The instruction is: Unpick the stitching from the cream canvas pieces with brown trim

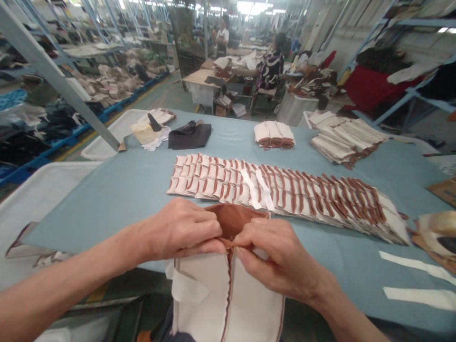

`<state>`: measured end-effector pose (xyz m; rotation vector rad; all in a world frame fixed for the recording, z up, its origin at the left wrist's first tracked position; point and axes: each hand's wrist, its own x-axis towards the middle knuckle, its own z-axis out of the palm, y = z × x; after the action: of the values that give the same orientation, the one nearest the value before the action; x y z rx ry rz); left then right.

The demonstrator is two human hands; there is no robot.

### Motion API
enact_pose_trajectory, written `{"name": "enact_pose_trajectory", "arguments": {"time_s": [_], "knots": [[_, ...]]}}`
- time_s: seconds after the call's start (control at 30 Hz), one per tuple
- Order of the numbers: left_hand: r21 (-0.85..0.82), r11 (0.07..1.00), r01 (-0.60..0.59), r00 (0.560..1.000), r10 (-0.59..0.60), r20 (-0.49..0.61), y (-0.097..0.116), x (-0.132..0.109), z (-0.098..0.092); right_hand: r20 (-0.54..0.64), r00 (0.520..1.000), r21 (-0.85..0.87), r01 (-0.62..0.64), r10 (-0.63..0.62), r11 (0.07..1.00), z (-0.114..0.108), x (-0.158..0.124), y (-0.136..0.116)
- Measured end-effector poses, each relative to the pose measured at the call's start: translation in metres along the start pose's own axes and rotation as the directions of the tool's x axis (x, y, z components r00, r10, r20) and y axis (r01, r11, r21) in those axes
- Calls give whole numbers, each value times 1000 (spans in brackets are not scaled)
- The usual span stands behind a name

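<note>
Cream-and-brown piece sits just on the near side of the panel row. Left hand and right hand are both pinched on its top edge, nearly touching, one each side of the centre seam, probably to keep that joint taut and level. Row is fanned along the desk, likely so single panels lift off easily. Two white strips lie across it, presumably for reach; small stack behind it, seemingly parked out of the way
</note>
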<state>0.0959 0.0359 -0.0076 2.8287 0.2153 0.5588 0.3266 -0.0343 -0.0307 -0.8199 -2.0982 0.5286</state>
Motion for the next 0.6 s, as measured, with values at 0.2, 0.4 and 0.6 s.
{"name": "enact_pose_trajectory", "arguments": {"time_s": [0.2,0.4,0.6], "knots": [[-352,914,204,974,-153,167,4,13,-12,89,995,-47,43,-39,998,-4,2,-7],[-567,730,381,907,-179,380,4,20,-15,96,995,-144,44,-30,989,-6,-6,-10],[-355,910,215,970,-157,184,21,22,1,95,995,-159,-11,27,987,-12,-12,-9]]}}
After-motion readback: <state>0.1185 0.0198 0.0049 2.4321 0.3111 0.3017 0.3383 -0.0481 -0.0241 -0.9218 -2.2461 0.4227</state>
